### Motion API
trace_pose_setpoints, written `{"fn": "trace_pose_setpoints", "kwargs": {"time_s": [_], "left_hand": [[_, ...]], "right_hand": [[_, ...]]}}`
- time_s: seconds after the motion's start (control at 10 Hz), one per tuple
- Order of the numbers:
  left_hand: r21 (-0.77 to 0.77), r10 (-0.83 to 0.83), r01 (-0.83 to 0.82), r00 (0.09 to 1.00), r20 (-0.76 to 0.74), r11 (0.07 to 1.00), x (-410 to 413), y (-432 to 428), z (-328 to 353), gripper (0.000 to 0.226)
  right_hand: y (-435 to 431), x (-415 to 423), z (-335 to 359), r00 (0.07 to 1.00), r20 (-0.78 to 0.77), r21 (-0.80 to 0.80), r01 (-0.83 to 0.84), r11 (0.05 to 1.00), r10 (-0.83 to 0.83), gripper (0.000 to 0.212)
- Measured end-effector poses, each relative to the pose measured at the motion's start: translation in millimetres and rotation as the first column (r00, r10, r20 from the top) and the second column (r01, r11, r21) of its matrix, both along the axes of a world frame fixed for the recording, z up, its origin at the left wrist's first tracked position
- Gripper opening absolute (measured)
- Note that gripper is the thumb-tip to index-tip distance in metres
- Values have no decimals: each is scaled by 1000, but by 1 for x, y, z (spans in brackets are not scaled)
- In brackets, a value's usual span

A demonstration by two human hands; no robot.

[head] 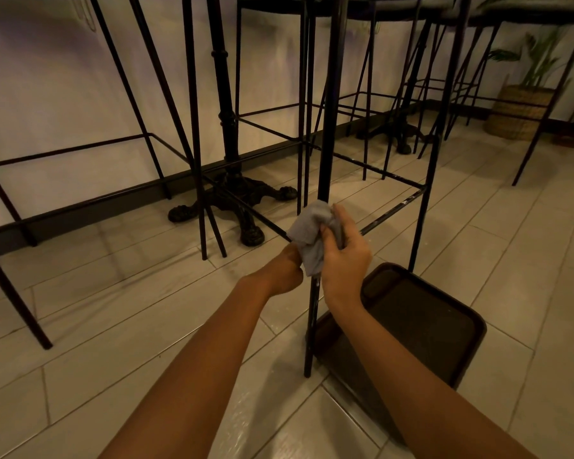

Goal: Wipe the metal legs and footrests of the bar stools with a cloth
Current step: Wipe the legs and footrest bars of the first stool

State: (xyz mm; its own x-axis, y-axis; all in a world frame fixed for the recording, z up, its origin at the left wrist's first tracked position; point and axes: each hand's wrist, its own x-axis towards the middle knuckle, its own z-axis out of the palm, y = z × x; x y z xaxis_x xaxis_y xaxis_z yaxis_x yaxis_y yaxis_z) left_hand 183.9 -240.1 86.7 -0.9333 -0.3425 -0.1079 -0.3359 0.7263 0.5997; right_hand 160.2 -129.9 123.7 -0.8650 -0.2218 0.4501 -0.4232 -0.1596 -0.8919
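Head view, looking down from a crouch: both hands meet at the near front leg (323, 127) of the closest bar stool, right where the footrest (391, 210) joins it. The right hand (343, 260) has its fingers curled around a grey cloth (310, 236), bunching it against the leg. The left hand (285, 270) sits just below and to the left; its fingers are hidden behind the cloth and wrist, so I cannot tell whether they pinch the fabric or grip the bar.

As for progress, I would judge it early. The footrest to the right carries pale flecks along its length (dust or chipped paint, hard to say), and the leg below the hands shows a few too. The other stools (153, 94) along the wall (47, 77) show no sign either way.

Room is tight. A dark tray (451, 313) lies on the tiled floor (113, 309) touching or just beside the foot of this leg, crowding any stroke down on the right side. To the left the floor is open. Behind, thin legs cross closely, and the ornate table base (232, 200) sits near, so reaching the rear bars looks awkward.
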Motion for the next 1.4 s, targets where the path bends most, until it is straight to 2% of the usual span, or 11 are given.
{"fn": "trace_pose_setpoints", "kwargs": {"time_s": [0.1,0.2,0.3,0.5,0.6,0.7,0.9,1.0,1.1,1.3,1.4], "left_hand": [[2,-37,37,998,-52,999,-1,-2,-3,53],[7,-12,13,998,-56,1000,-1,-2,-5,33],[84,-5,12,996,-86,996,-2,-4,-11,22],[45,12,-11,999,-33,999,2,0,-7,55],[52,55,-57,998,27,997,-2,-3,-11,54],[118,109,-109,994,8,987,-3,-3,-12,51],[425,183,-129,979,-88,896,-1,3,-8,50],[570,211,-141,976,-59,810,0,-1,-7,84],[603,205,-126,977,-63,788,-1,1,-7,98],[313,174,-132,979,-109,941,6,2,-8,68],[311,143,-85,975,-168,947,2,7,-7,46]], "right_hand": [[-5,0,4,997,-74,-5,27,1000,-28,21],[-6,-1,-9,991,-118,18,63,998,-60,11],[-5,-1,-24,993,-104,43,52,998,-48,15],[3,-2,-35,994,-108,130,28,991,-14,14],[6,-2,-29,997,-78,116,22,993,-13,10],[3,1,-24,999,-32,44,40,998,-38,16],[-3,8,-45,987,-95,78,138,987,-131,8],[-1,9,-53,978,-150,98,163,982,-148,11],[-1,8,-56,972,-180,111,174,978,-152,12],[5,8,-62,982,-142,155,143,977,-121,15],[5,12,-48,988,-84,88,134,987,-126,11]]}}
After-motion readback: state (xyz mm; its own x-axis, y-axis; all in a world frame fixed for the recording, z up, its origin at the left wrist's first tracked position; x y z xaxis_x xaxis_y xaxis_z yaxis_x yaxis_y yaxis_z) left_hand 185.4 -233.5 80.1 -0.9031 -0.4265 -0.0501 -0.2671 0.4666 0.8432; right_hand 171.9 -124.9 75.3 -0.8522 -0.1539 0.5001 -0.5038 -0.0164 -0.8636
